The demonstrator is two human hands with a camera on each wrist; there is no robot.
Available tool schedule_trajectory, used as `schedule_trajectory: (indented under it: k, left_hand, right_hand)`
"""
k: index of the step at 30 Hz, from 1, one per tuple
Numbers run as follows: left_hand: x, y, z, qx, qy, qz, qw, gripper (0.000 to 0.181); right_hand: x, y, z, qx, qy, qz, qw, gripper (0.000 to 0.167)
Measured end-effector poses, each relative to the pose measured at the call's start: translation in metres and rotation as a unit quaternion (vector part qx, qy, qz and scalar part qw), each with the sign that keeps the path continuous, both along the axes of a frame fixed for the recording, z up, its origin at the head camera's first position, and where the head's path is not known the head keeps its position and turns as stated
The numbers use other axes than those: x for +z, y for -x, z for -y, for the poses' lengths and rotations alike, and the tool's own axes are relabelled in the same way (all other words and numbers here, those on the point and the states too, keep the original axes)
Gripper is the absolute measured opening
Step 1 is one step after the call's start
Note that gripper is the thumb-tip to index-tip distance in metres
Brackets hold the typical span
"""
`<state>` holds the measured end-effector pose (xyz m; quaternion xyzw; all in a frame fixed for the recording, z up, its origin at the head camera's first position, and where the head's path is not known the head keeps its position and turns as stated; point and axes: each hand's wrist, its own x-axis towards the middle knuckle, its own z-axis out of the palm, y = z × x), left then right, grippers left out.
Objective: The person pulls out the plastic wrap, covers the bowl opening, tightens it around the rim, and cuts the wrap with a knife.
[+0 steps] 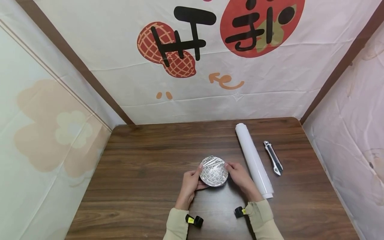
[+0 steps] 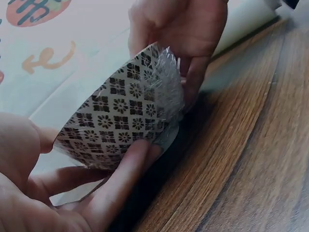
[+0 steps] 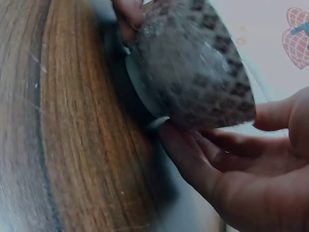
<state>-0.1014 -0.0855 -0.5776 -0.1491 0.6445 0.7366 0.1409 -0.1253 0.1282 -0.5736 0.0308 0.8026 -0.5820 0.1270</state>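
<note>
A patterned bowl (image 1: pixel 214 171) is between my two hands, with clear plastic wrap stretched over its top. Dark flowers and diamonds cover its pale outer wall (image 2: pixel 113 111), where crumpled wrap (image 2: pixel 166 87) clings to the side. My left hand (image 1: pixel 190 182) grips the left side, thumb at the rim and fingers under the bowl. On the right, my right hand (image 1: pixel 241 176) holds the rim with the thumb, its fingers (image 3: pixel 193 159) against the lower side. In the right wrist view the bowl's foot shows just above the table.
A white roll of plastic wrap (image 1: pixel 254 160) lies right of the bowl, close to my right forearm. Farther right is a utility knife (image 1: pixel 273 158). The brown wooden table (image 1: pixel 135 186) ends at a printed cloth wall (image 1: pixel 120 83) behind.
</note>
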Motion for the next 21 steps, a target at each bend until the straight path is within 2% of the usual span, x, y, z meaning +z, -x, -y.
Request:
schedule_trajectory:
  k: [4,9,12,15,16,18,19,21]
  left_hand:
    - [-0.003,0.003,0.002,0.013,-0.006,0.008,0.9999,0.065]
    - [-0.005,0.004,0.002,0.014,0.01,0.003,0.9999,0.066]
    - [-0.005,0.005,0.003,0.007,0.05,-0.011,0.9987,0.068]
    - [-0.002,0.004,0.005,0.007,0.129,-0.029,0.9912,0.068]
    - [0.0,0.003,0.007,0.008,0.163,-0.038,0.9859,0.067]
    - [0.005,0.003,0.011,0.012,0.249,-0.066,0.9662,0.06]
    - [0.009,0.004,0.014,0.016,0.291,-0.087,0.9525,0.055]
    - [0.015,0.005,0.021,0.024,0.375,-0.135,0.9166,0.046]
  right_hand:
    - [0.0,-0.003,0.0,0.021,0.022,0.031,0.9991,0.047]
    - [0.003,-0.006,0.0,0.003,0.031,0.05,0.9983,0.046]
    - [0.004,-0.008,0.001,-0.013,0.016,0.052,0.9985,0.044]
    - [0.008,-0.012,0.001,-0.023,-0.009,0.036,0.999,0.044]
    - [0.01,-0.013,0.0,-0.025,-0.023,0.025,0.9991,0.044]
    - [0.016,-0.015,-0.004,-0.025,-0.042,0.0,0.9988,0.044]
    - [0.02,-0.016,-0.008,-0.027,-0.049,-0.016,0.9983,0.043]
    - [0.03,-0.017,-0.018,-0.034,-0.065,-0.05,0.9961,0.042]
